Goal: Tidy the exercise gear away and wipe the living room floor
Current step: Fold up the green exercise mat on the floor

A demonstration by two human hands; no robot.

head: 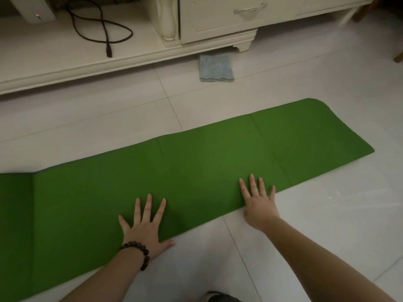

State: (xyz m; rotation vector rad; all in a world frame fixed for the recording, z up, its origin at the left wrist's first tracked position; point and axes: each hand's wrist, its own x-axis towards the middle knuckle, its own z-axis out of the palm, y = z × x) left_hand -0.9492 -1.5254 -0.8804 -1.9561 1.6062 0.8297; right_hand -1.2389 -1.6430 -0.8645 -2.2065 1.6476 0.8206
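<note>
A long green exercise mat [196,166] lies flat on the pale tiled floor, running from the lower left to the upper right, with fold creases across it. My left hand [144,225], a dark bead bracelet at its wrist, rests palm down on the mat's near edge with fingers spread. My right hand [258,201] lies flat the same way further right on that edge. Neither hand grips anything. A folded grey-blue cloth [216,67] sits on the floor beyond the mat, by the cabinet's foot.
A cream TV cabinet [218,20] with a low shelf spans the back. A black cable [102,29] is coiled on the shelf beside a white device [37,12]. Bare tiles [327,225] lie to the right of the mat.
</note>
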